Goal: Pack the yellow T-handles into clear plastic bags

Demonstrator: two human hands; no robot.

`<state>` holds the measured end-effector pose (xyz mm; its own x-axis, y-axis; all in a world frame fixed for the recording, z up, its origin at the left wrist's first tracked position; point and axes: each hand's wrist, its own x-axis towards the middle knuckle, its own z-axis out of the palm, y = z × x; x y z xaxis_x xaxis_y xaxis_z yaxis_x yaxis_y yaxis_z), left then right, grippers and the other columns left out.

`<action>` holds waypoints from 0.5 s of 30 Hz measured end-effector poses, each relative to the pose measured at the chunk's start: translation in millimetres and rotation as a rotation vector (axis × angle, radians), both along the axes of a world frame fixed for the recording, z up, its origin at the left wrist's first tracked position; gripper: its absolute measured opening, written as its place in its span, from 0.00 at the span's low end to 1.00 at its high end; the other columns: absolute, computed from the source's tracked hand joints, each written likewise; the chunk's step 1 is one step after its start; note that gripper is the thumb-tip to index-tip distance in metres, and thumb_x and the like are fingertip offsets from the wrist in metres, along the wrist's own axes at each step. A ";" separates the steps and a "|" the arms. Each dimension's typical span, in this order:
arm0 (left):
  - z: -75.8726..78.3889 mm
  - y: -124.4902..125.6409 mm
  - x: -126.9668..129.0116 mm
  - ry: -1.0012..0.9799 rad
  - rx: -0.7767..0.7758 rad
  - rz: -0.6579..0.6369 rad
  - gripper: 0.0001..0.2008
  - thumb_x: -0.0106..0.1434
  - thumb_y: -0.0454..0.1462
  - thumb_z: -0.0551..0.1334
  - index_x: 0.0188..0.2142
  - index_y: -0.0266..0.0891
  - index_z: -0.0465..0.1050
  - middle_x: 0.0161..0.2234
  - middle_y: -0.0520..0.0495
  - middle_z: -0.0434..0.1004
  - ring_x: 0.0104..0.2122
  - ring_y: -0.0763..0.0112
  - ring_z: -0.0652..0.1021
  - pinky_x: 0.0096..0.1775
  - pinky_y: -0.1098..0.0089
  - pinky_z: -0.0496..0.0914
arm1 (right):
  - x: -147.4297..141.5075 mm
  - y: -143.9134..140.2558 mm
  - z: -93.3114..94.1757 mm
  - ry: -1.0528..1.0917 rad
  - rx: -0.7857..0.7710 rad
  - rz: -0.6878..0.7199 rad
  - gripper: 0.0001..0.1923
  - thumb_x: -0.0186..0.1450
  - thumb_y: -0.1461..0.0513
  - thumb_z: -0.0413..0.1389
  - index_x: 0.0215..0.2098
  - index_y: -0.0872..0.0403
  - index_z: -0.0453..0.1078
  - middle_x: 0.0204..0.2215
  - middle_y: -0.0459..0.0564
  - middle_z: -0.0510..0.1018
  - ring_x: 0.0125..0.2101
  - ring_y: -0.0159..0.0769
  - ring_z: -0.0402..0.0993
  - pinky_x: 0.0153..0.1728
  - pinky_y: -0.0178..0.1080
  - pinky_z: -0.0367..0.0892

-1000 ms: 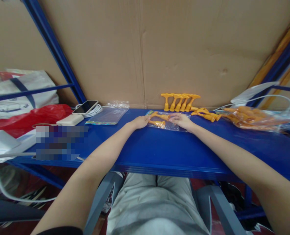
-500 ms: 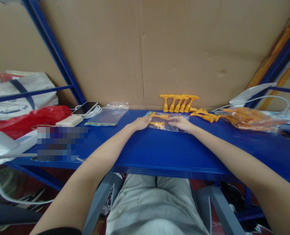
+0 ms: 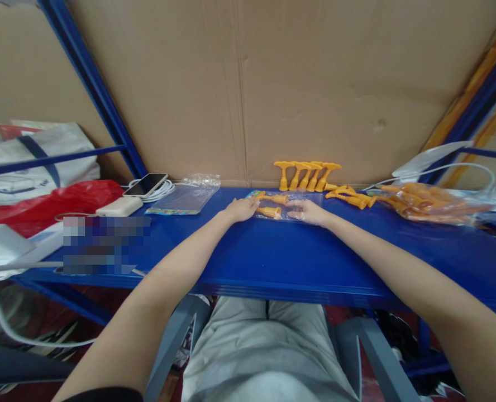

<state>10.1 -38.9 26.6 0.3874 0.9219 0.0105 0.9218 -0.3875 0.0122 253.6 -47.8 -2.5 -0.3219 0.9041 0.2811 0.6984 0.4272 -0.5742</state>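
**Both hands on the clear bag**

Since half a second ago our right hand point(image 3: 310, 212) has slid a little toward nine o'clock across the clear plastic bag point(image 3: 284, 212), while our left hand point(image 3: 242, 209) has barely shifted. We rest both hands flat on the blue shelf point(image 3: 273, 251), the left at the bag's nine o'clock edge, the right at its three o'clock side. Fingers of both lie loosely extended, pressing on the bag rather than clamped round anything. Two orange plastic pieces point(image 3: 271, 211) lie in or on the bag between our fingertips; we cannot tell which. At twelve o'clock a row of orange pieces point(image 3: 306, 174) leans against the cardboard wall point(image 3: 248, 84). A full bag of orange pieces point(image 3: 432, 202) lies at three o'clock. A phone point(image 3: 146, 183) and an empty bag point(image 3: 185, 196) sit at ten o'clock.
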 end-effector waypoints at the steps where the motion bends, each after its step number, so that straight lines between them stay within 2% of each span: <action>1: 0.3 -0.3 0.3 0.008 0.009 0.005 0.27 0.72 0.45 0.38 0.64 0.44 0.59 0.63 0.43 0.63 0.61 0.56 0.67 0.61 0.53 0.58 | 0.1 -0.6 0.7 -0.002 0.014 0.008 0.17 0.59 0.65 0.61 0.47 0.53 0.78 0.46 0.50 0.81 0.45 0.44 0.78 0.51 0.46 0.69; 6: 2.2 0.0 -0.2 0.053 0.047 0.059 0.26 0.72 0.43 0.38 0.60 0.42 0.65 0.61 0.43 0.67 0.60 0.56 0.68 0.60 0.51 0.58 | 0.4 -2.4 5.4 0.027 0.066 0.014 0.12 0.59 0.68 0.58 0.39 0.53 0.79 0.42 0.48 0.82 0.44 0.40 0.78 0.51 0.43 0.69; 9: 4.0 1.5 -3.8 0.066 0.054 0.117 0.27 0.72 0.42 0.38 0.59 0.39 0.67 0.60 0.40 0.69 0.59 0.55 0.69 0.60 0.51 0.59 | 2.3 -2.7 9.6 0.010 0.093 -0.039 0.11 0.60 0.68 0.56 0.37 0.55 0.79 0.40 0.50 0.83 0.41 0.40 0.79 0.47 0.41 0.71; 12: 6.5 3.5 -10.7 0.056 0.056 0.191 0.27 0.71 0.41 0.39 0.58 0.36 0.68 0.58 0.37 0.70 0.58 0.54 0.70 0.59 0.52 0.61 | 8.0 -5.4 17.8 -0.119 0.146 -0.136 0.12 0.63 0.67 0.53 0.38 0.55 0.79 0.40 0.51 0.82 0.41 0.40 0.78 0.46 0.40 0.70; 15: 8.3 6.5 -19.4 0.038 0.067 0.272 0.27 0.70 0.42 0.40 0.57 0.34 0.70 0.57 0.36 0.71 0.57 0.54 0.72 0.57 0.56 0.64 | 19.1 -11.4 28.9 -0.346 0.223 -0.343 0.14 0.65 0.64 0.50 0.40 0.55 0.78 0.43 0.56 0.81 0.45 0.45 0.77 0.49 0.42 0.68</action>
<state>-9.3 -32.5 34.9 0.1273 0.9897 0.0651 0.9913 -0.1248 -0.0417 272.7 -59.2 26.4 -0.1264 0.9040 0.4085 0.9519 0.2264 -0.2066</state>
